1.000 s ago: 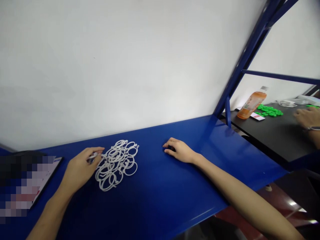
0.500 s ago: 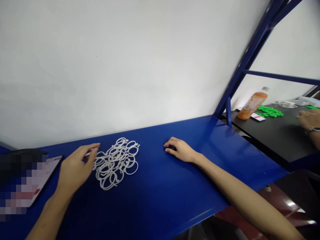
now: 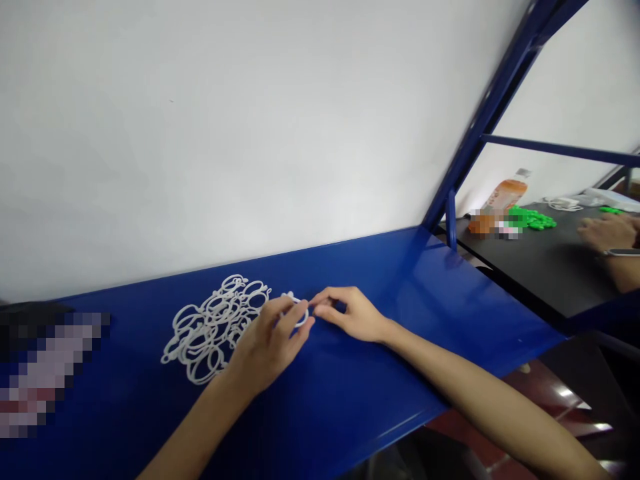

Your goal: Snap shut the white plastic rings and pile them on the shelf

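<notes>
My left hand (image 3: 273, 340) pinches a white plastic curtain ring (image 3: 303, 323) between thumb and fingers; its small end knob pokes out above them. Fingers cover part of the ring. Facing it from the right, my right hand (image 3: 356, 313) has thumb and index finger nearly together beside the ring and the left fingertips. Whether those right fingertips grip the ring's edge is too small to make out. Left of the held ring, a tangled pile of white curtain rings (image 3: 203, 340) with small eyelets lies on the blue table (image 3: 320, 413), partly hidden by my left hand.
A blurred-out flat object (image 3: 47, 373) lies at the left, by a dark item (image 3: 30, 327). A blue metal post (image 3: 470, 153) stands at the table's right end. Beyond are a black table (image 3: 540, 267), green pieces (image 3: 543, 221), an orange drink bottle (image 3: 510, 193) and another person's hand (image 3: 613, 233).
My left hand has moved right from the pile's left side, carrying a ring across to my right hand. The right hand has shifted slightly left, its thumb and index finger closer together.
</notes>
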`<state>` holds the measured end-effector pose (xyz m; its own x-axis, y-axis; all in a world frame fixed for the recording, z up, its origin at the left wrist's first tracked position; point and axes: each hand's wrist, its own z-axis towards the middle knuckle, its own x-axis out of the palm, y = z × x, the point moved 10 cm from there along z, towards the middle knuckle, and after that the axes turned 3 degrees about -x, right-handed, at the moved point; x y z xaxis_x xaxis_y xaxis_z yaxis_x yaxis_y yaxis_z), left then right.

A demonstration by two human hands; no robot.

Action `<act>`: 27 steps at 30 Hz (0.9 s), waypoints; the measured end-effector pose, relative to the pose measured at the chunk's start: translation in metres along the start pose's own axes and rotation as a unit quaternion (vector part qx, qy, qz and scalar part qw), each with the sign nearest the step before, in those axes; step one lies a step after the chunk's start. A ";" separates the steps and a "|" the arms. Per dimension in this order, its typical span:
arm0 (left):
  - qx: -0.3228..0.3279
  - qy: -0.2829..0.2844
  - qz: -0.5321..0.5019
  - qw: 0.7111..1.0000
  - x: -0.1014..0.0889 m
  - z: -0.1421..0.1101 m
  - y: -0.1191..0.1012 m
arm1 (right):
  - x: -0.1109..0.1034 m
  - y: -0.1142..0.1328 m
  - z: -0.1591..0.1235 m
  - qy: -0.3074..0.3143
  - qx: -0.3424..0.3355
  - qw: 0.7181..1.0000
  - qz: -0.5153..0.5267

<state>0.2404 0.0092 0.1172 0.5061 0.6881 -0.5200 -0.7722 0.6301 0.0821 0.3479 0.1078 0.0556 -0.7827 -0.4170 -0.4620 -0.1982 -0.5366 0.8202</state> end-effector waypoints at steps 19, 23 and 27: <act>-0.229 0.106 -0.135 0.958 0.034 -0.029 0.042 | -0.004 0.003 -0.006 -0.041 -0.007 0.996 -0.083; -0.226 0.165 -0.199 0.939 0.046 -0.033 0.037 | 0.002 0.007 -0.005 -0.011 -0.038 0.989 -0.143; -0.223 0.160 -0.217 0.937 0.046 -0.032 0.030 | 0.005 0.007 -0.006 0.010 -0.061 0.982 -0.177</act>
<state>0.2283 0.0482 0.0688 0.7238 0.2129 -0.6563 -0.6399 0.5628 -0.5232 0.3462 0.0974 0.0570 -0.6656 -0.2023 -0.7183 -0.3826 -0.7340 0.5612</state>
